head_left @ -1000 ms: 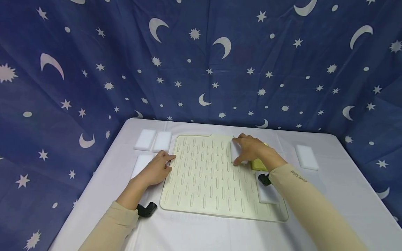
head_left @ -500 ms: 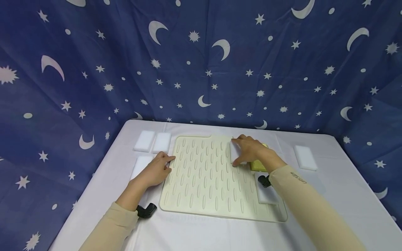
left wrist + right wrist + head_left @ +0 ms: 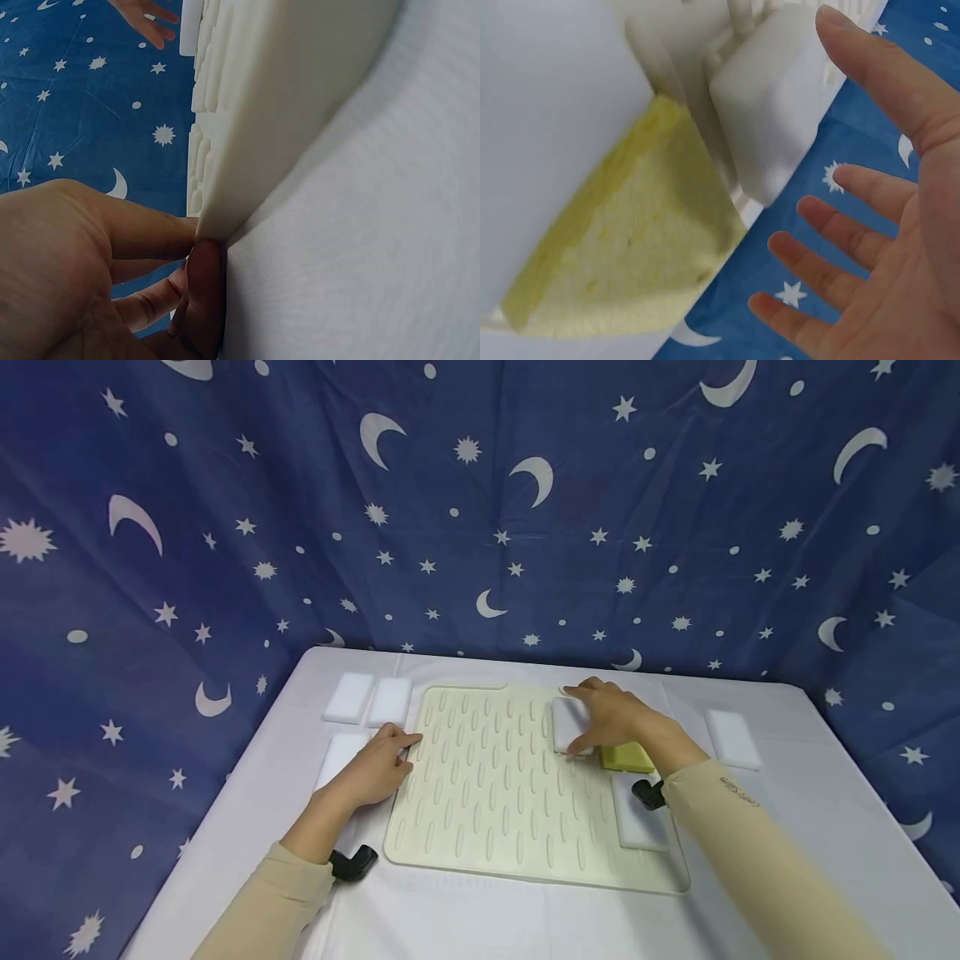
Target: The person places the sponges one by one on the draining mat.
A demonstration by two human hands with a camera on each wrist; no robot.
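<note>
A cream dish drying mat with raised oval ridges lies on the table. My left hand pinches its left edge; in the left wrist view, thumb and finger close round the mat's rim. My right hand hovers over the mat's far right part, fingers spread, holding nothing. Under it lies a white sponge, seen in the right wrist view as a white block apart from the fingers. A yellow sponge sits to its right. Nearer me is another white sponge, partly behind the wrist camera.
Several white sponges lie off the mat: two at the far left, one partly behind my left hand, and one on the right. A blue star-and-moon curtain hangs behind the white-covered table.
My right hand has let go of the white sponge and lifted slightly up and right; the sponge stays on the mat. My left hand keeps its place at the mat's edge.
</note>
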